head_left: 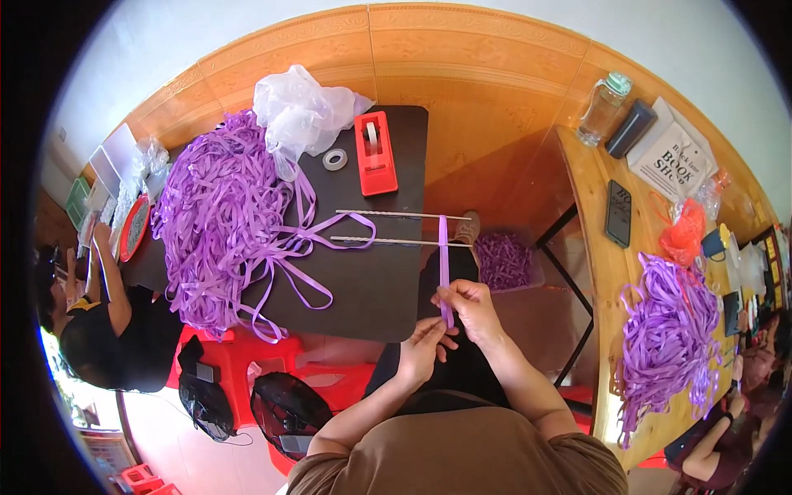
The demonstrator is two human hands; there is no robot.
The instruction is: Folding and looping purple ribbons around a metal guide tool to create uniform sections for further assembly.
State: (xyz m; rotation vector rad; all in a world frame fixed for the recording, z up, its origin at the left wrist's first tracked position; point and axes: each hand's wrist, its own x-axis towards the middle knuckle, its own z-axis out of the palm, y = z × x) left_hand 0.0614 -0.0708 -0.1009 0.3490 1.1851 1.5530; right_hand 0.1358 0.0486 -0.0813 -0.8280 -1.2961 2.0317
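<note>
A purple ribbon strip [444, 262] is looped around two thin metal rods [404, 215] that jut past the right edge of the dark table [375, 289]. My right hand [472, 309] pinches the strip near its lower end. Just below and to the left, my left hand [424, 351] is closed, its fingertips at the ribbon's bottom end. A large heap of purple ribbon [219, 223] covers the table's left part, with loose loops trailing toward the rods.
A red tape dispenser [376, 177], a tape roll [335, 159] and a white plastic bag [301, 111] lie at the back. Below the rods stands a bin of purple ribbon [505, 261]. A wooden table [590, 198] with a phone [618, 214] is at right. Other people sit at both sides.
</note>
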